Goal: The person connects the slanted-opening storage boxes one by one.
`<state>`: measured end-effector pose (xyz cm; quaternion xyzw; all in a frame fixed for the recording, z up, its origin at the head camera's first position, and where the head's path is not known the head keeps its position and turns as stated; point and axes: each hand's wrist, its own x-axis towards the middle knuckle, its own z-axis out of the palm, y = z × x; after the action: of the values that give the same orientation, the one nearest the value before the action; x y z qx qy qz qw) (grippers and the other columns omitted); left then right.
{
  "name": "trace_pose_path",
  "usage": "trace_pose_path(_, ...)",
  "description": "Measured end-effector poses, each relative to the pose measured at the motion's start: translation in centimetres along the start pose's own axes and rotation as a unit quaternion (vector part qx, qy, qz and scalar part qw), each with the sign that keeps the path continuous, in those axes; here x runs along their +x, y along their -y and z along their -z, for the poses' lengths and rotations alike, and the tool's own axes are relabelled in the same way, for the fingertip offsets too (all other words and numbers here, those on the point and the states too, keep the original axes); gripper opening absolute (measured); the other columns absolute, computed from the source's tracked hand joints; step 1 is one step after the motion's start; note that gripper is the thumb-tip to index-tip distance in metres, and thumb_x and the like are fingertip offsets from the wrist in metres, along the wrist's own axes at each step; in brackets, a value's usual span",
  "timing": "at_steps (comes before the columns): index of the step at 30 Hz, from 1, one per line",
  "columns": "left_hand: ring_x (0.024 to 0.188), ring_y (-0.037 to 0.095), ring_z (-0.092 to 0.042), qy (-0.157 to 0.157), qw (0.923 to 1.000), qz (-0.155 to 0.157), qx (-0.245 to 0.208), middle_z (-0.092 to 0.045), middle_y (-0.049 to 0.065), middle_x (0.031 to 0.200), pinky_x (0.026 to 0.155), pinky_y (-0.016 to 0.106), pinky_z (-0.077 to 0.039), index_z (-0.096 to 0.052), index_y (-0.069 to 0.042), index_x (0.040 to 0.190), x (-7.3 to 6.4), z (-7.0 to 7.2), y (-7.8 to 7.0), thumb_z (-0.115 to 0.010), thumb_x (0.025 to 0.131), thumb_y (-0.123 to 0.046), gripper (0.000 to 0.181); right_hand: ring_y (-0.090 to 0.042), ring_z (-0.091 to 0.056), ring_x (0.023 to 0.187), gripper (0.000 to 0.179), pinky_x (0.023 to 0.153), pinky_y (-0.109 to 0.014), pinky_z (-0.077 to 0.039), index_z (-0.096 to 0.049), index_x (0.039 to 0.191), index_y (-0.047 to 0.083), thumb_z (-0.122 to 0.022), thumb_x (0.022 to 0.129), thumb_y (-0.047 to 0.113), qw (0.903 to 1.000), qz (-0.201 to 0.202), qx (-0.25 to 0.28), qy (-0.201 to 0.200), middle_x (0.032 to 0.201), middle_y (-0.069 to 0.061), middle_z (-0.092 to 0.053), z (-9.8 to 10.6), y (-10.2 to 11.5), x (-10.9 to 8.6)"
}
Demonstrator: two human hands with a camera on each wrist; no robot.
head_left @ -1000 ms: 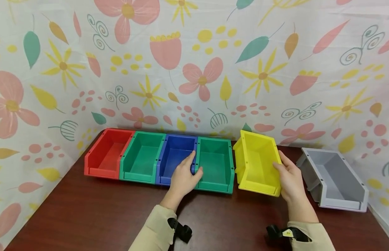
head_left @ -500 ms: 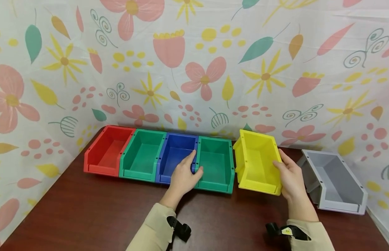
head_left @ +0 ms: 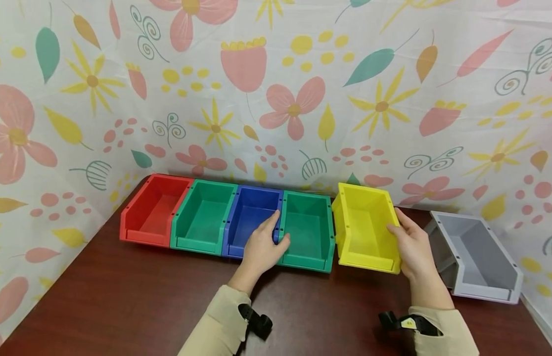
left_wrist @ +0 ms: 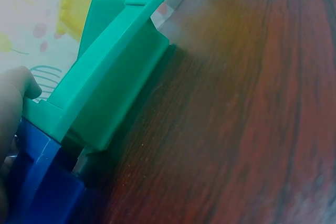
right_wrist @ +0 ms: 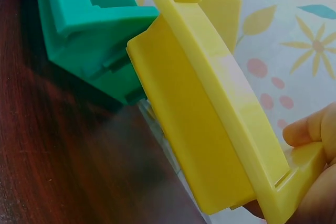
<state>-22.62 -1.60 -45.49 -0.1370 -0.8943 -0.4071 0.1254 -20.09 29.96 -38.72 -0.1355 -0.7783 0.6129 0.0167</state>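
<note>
My left hand pinches the neighbouring side walls of the blue storage bin and the right-hand green storage bin. Its thumb lies on the green side and its fingers are over the blue side. With my right hand I grip the right wall of a yellow storage bin, thumb inside. In the right wrist view the yellow bin is tilted and held above the tabletop, its left side close to the green bin. Whether they touch I cannot tell. My right fingers are partly hidden behind the wall.
A red bin and another green bin continue the row leftward. The grey bin stands apart at the right, angled. The dark wooden table meets a flowered cloth backdrop behind the bins.
The yellow bin has shifted slightly left, narrowing the gap to the green bin, and looks less turned. My left hand keeps its hold. The head view has shifted a little.
</note>
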Motion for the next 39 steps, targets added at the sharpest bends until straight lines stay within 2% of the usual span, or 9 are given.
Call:
trace_pose_path(12, 0.122, 0.029, -0.055, -0.011, 0.9998, -0.012, 0.009, -0.051, 0.012, 0.139, 0.089, 0.046, -0.051, -0.041, -0.013, 0.145, 0.4, 0.3, 0.0, -0.059, 0.087, -0.034, 0.064, -0.004, -0.058, 0.090, 0.061, 0.071, -0.026, -0.055, -0.017, 0.152, 0.019, -0.044, 0.099, 0.029, 0.9996, 0.003, -0.029, -0.004, 0.144, -0.022, -0.035, -0.6, 1.3, 0.2)
trace_pose_path(17, 0.117, 0.028, -0.058, -0.006, 0.9998, -0.016, 0.010, -0.050, 0.011, 0.140, 0.079, 0.041, -0.055, -0.040, -0.012, 0.145, 0.4, 0.3, -0.1, -0.058, 0.088, -0.032, 0.063, -0.007, -0.061, 0.091, 0.060, 0.073, -0.029, -0.056, -0.015, 0.152, 0.019, -0.041, 0.099, 0.029, 0.9977, 0.008, -0.067, 0.006, 0.147, -0.026, -0.033, -0.5, 1.5, 0.1)
trace_pose_path(20, 0.079, 0.022, -0.068, 0.001, 0.9999, -0.014, 0.006, -0.050, 0.011, 0.141, 0.054, 0.030, -0.051, -0.040, -0.012, 0.145, 0.4, 0.2, -0.2, -0.057, 0.088, -0.031, 0.063, -0.021, -0.060, 0.103, 0.060, 0.073, -0.030, -0.056, -0.012, 0.152, 0.017, -0.038, 0.100, 0.029, 0.9945, 0.021, -0.102, 0.008, 0.148, -0.027, -0.032, -0.5, 1.8, 0.1)
trace_pose_path(23, 0.039, 0.011, -0.042, 0.008, 0.9999, -0.008, 0.000, -0.049, 0.011, 0.141, 0.038, 0.021, -0.029, -0.039, -0.012, 0.145, 0.5, 0.3, -0.2, -0.057, 0.088, -0.029, 0.063, -0.035, -0.053, 0.113, 0.059, 0.071, -0.027, -0.055, -0.010, 0.152, 0.018, -0.036, 0.101, 0.030, 0.9904, 0.029, -0.135, 0.004, 0.148, -0.028, -0.031, -0.6, 1.8, 0.1)
trace_pose_path(24, 0.035, 0.009, -0.030, 0.011, 0.9999, -0.005, -0.003, -0.048, 0.011, 0.142, 0.036, 0.021, -0.024, -0.039, -0.013, 0.146, 0.5, 0.3, -0.2, -0.057, 0.088, -0.029, 0.063, -0.037, -0.052, 0.115, 0.058, 0.070, -0.027, -0.054, -0.010, 0.152, 0.018, -0.035, 0.101, 0.030, 0.9895, 0.030, -0.142, 0.004, 0.149, -0.028, -0.030, -0.7, 1.7, 0.1)
trace_pose_path(26, 0.034, 0.006, -0.021, 0.015, 0.9999, -0.001, -0.007, -0.048, 0.011, 0.142, 0.035, 0.019, -0.020, -0.038, -0.014, 0.146, 0.4, 0.4, -0.2, -0.057, 0.088, -0.029, 0.063, -0.038, -0.052, 0.114, 0.058, 0.068, -0.024, -0.053, -0.009, 0.152, 0.019, -0.034, 0.101, 0.030, 0.9865, 0.030, -0.161, 0.004, 0.150, -0.028, -0.028, -0.7, 1.5, 0.1)
trace_pose_path(30, 0.034, 0.004, -0.021, 0.016, 0.9999, 0.000, -0.007, -0.047, 0.011, 0.143, 0.035, 0.019, -0.019, -0.037, -0.015, 0.147, 0.2, 0.3, -0.2, -0.056, 0.088, -0.030, 0.063, -0.040, -0.053, 0.111, 0.060, 0.072, -0.030, -0.053, -0.009, 0.152, 0.013, -0.034, 0.101, 0.033, 0.9724, 0.047, -0.228, 0.010, 0.149, -0.031, -0.025, -0.4, 1.6, 0.1)
trace_pose_path(34, 0.034, 0.005, -0.026, 0.019, 0.9998, 0.004, -0.007, -0.046, 0.009, 0.144, 0.035, 0.020, -0.021, -0.036, -0.016, 0.147, 0.0, 0.1, -0.2, -0.056, 0.089, -0.031, 0.064, -0.049, -0.043, 0.123, 0.069, 0.091, -0.054, -0.046, -0.008, 0.151, 0.004, -0.034, 0.100, 0.043, 0.9491, 0.078, -0.305, 0.001, 0.150, -0.031, -0.021, -0.4, 2.7, -0.1)
trace_pose_path(39, 0.033, 0.005, -0.024, 0.017, 0.9998, 0.004, -0.009, -0.046, 0.010, 0.144, 0.036, 0.019, -0.022, -0.035, -0.015, 0.147, -0.1, 0.0, 0.0, -0.056, 0.089, -0.031, 0.064, -0.050, -0.027, 0.134, 0.065, 0.103, -0.064, -0.027, -0.021, 0.149, 0.000, -0.038, 0.100, 0.039, 0.9257, 0.177, -0.330, -0.049, 0.151, -0.027, -0.023, -2.1, 3.7, -0.4)
